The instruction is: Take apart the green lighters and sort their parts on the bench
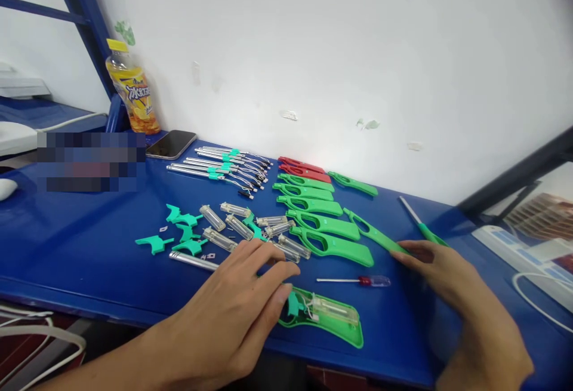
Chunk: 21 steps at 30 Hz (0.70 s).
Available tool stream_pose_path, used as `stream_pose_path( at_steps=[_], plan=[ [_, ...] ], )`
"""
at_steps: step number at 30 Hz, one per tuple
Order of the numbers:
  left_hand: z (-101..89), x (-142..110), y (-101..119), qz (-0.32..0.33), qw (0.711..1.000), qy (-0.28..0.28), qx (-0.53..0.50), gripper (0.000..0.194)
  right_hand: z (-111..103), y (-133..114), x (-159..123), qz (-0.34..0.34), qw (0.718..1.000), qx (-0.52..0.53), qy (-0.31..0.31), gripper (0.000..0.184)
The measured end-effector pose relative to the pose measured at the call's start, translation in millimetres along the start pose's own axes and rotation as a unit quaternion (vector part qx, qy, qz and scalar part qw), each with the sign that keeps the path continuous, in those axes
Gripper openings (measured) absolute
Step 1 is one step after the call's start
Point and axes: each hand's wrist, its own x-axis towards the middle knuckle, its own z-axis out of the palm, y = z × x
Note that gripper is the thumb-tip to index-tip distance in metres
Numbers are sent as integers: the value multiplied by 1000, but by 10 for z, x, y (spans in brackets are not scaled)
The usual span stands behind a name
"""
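Note:
My left hand (242,301) is curled over the neck end of an open green lighter casing half (353,334) at the front of the table. Inside that casing lie a clear fuel tank (333,307), a teal trigger (294,305) and white wires. A metal tube (192,261) sticks out to the left from beneath this hand. The fingertips are partly hidden. My right hand (447,277) pinches the wide end of an empty-handed-looking green casing cover (373,233), which lies slanted on the table. Between the hands rests a screwdriver (375,281) with a red and clear handle.
Several green casings (331,248) and two red ones (304,171) lie in a row. Left of them are metal tubes with wires (197,168), clear fuel tanks (212,218) and teal triggers (154,243). A phone (172,144), a bottle (134,95) and a finished-looking lighter (421,224) lie farther out.

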Motion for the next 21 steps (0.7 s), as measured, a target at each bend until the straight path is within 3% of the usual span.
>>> stream_pose_path(
  at_steps=[7,13,21],
  plan=[
    [-45,15,1,-21,1000,8,-5,32,-25,56,5,-10,1000,-5,-7,44],
    [-17,2,-5,-14,1000,5,-18,32,11,-79,-25,-13,999,-31,32,72],
    [-4,1,-10,-1,999,0,-34,29,-16,-208,-90,-14,998,-50,-18,53]
  ],
)
